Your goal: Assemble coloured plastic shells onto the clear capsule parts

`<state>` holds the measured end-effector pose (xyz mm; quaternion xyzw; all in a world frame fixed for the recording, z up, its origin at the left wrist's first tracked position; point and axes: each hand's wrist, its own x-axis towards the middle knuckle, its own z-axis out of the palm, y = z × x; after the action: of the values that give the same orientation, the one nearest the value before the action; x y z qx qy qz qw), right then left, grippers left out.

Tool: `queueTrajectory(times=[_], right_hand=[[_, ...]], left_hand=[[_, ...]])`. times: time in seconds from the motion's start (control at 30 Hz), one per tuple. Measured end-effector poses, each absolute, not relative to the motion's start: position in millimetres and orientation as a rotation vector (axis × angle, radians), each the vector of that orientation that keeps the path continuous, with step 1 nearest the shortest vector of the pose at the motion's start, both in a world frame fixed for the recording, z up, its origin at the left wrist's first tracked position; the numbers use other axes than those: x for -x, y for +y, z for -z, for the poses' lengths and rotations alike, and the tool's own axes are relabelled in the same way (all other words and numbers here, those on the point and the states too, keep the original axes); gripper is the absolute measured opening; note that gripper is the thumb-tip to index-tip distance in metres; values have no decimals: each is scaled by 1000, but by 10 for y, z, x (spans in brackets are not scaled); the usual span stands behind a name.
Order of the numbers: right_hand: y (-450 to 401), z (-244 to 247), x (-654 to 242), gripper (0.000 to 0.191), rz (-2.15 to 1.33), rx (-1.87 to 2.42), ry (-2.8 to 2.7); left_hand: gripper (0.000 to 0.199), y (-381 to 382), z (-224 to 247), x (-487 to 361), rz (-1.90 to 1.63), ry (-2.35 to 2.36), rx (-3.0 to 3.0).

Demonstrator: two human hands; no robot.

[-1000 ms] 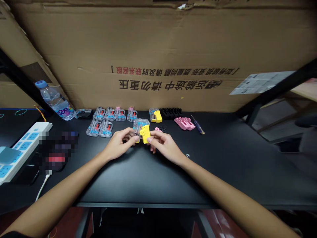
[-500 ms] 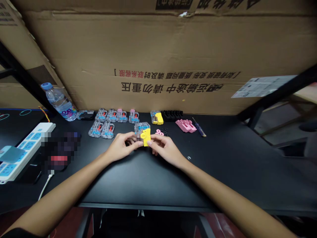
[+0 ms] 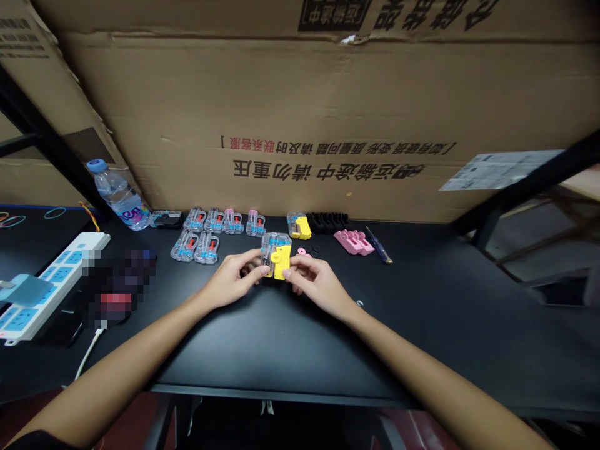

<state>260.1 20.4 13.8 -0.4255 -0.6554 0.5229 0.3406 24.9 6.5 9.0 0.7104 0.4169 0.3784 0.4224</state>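
Observation:
Between my hands is a transparent plastic case [image 3: 274, 246] with a yellow plastic part [image 3: 282, 262] pressed against its front. My left hand [image 3: 229, 281] grips the case's left side, and my right hand [image 3: 317, 283] pinches the yellow part and the case's right side. The case's lower part is hidden by my fingers. Behind my hands stand several transparent cases with red and blue parts [image 3: 207, 248] in two rows. Another transparent case with a yellow part [image 3: 299, 225] sits just beyond my right hand.
A black comb-like piece [image 3: 328, 222], pink moulded parts [image 3: 354, 242], a screwdriver [image 3: 379, 245] and small rings [image 3: 309, 252] lie on the black desk [image 3: 281, 350]. A water bottle [image 3: 119, 195], a power strip [image 3: 51, 287] and a pixelated object [image 3: 117, 290] are at left. A cardboard box [image 3: 281, 112] forms the back.
The yellow part and case have turned more upright between my hands. The whole scene has shifted slightly down and right in the view.

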Motion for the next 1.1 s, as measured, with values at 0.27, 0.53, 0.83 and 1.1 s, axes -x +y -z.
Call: queueTrajectory(times=[0.27, 0.53, 0.83, 1.1], right_hand=[[244, -131, -2670, 36, -1359, 1129, -1601], [224, -204, -2648, 45, -1293, 1158, -1653], [180, -156, -2609, 40, -1323, 1121, -1828], [164, -208, -2595, 37, -1301, 1105, -1825]], left_hand=[[41, 51, -183, -207, -989, 1075, -1837], [41, 75, -102, -224, -966, 1072, -1744], [34, 43, -139, -247, -860, 1058, -1793], [39, 60, -193, -251, -850, 1057, -1698]])
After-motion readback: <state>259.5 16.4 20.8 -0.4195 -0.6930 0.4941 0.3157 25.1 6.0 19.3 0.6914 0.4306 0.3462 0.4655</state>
